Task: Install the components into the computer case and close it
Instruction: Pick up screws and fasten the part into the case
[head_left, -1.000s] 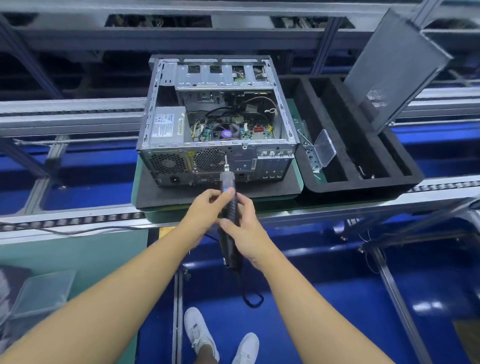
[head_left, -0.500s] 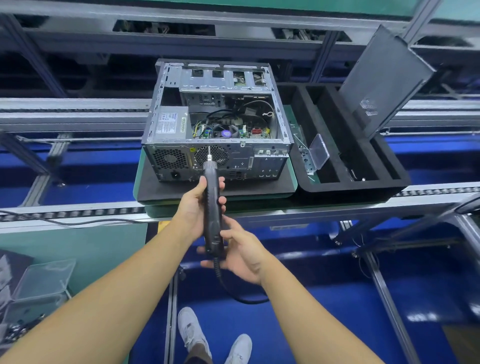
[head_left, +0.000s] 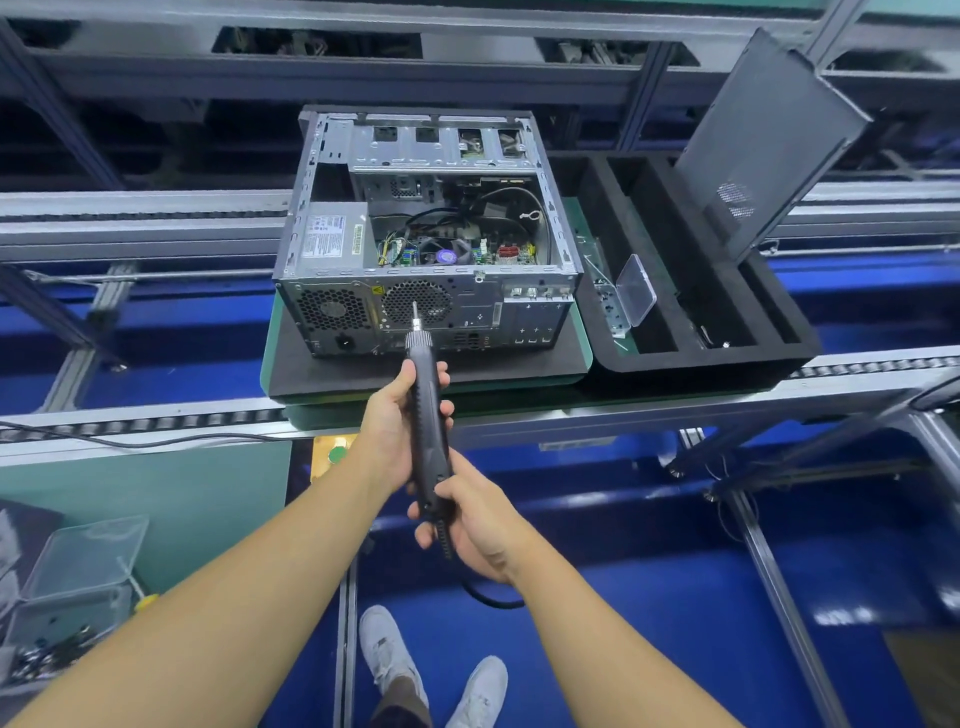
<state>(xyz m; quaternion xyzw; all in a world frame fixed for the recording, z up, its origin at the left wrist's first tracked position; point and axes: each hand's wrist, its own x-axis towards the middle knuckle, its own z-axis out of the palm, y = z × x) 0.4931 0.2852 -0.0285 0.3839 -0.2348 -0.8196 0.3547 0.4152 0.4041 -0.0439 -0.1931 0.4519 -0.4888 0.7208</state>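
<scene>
On the conveyor line (head_left: 156, 423) the open computer case (head_left: 426, 234) lies centre-far; we grip the screwdriver (head_left: 428, 415) in both left hand (head_left: 397, 426) and right hand (head_left: 478, 525), apparently about to fasten, needing bit-to-screw alignment.

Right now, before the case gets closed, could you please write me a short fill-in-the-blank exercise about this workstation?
The left hand grips the black electric screwdriver near its bit; the right hand grips near its trailing ____.
The grey metal computer case rests on a black foam mat, its upward side ____.
The dark metal side panel leans in the black foam tray, to the case's ____.
Missing words: cable; open; right.
</scene>
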